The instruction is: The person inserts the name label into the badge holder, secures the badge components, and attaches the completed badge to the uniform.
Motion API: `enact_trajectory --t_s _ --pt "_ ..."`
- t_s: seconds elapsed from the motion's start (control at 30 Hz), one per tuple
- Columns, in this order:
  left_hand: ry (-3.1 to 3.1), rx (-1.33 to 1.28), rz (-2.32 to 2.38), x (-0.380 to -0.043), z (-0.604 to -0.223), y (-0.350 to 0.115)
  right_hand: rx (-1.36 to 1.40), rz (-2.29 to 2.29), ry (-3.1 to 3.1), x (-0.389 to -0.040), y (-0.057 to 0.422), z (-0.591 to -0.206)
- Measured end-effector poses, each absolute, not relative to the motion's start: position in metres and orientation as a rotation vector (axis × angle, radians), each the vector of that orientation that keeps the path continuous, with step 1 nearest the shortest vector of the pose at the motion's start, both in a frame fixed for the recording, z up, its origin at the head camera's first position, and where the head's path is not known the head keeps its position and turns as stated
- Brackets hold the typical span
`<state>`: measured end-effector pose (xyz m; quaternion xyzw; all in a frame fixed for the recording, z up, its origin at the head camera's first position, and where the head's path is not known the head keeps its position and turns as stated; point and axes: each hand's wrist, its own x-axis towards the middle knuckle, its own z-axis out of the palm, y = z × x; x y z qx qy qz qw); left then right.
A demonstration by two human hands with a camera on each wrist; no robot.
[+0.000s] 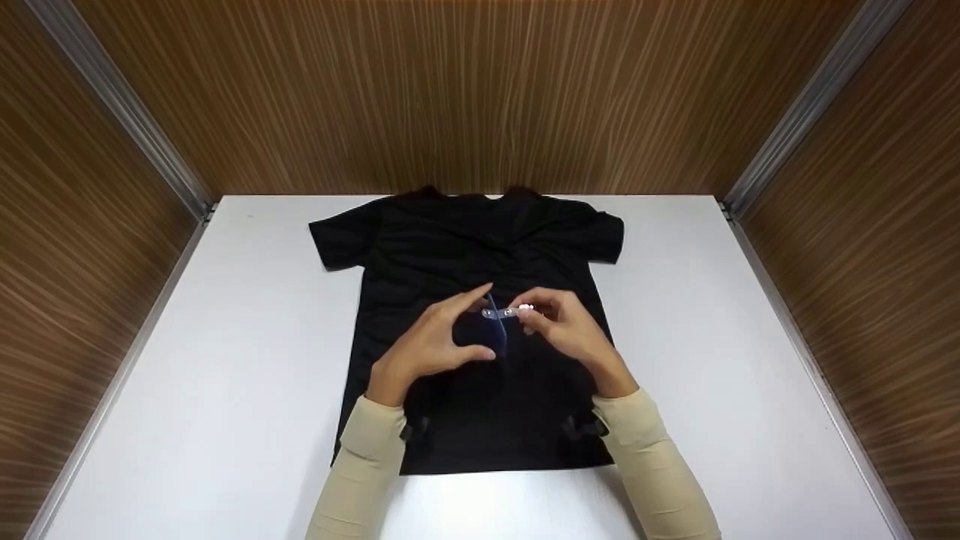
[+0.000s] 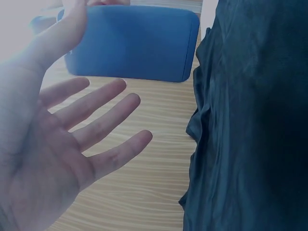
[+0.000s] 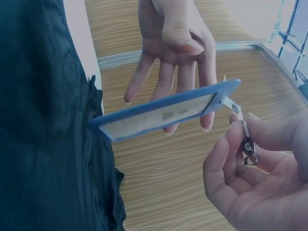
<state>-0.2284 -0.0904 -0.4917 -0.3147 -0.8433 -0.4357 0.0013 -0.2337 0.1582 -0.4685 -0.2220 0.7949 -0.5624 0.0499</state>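
A blue badge holder (image 2: 130,43) hangs over the black T-shirt (image 1: 465,240), seen nearly edge-on in the head view. A clear strap (image 3: 234,108) joins its short end to a small metal clip (image 3: 249,149). My right hand (image 1: 566,326) pinches the clip and the strap end between thumb and fingers. Around the holder's other side, my left hand (image 1: 435,341) is spread, thumb apart from straight fingers. In the right wrist view the left fingers lie behind the holder, and a pale insert (image 3: 159,115) with faint dark marks shows in its window.
The T-shirt lies flat on a white table (image 1: 247,360), collar away from me, sleeves outspread. Wood-grain panels (image 1: 465,90) rise at the back and both sides, with metal strips (image 1: 127,105) at the corners.
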Motion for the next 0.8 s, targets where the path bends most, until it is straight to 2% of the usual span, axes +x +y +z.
enact_trajectory --t_s 0.8 --pt "-2.424 -1.047 -1.356 -0.2325 -0.4882 -0.0948 -0.758 -1.706 2.384 -0.2309 0.1548 -0.4704"
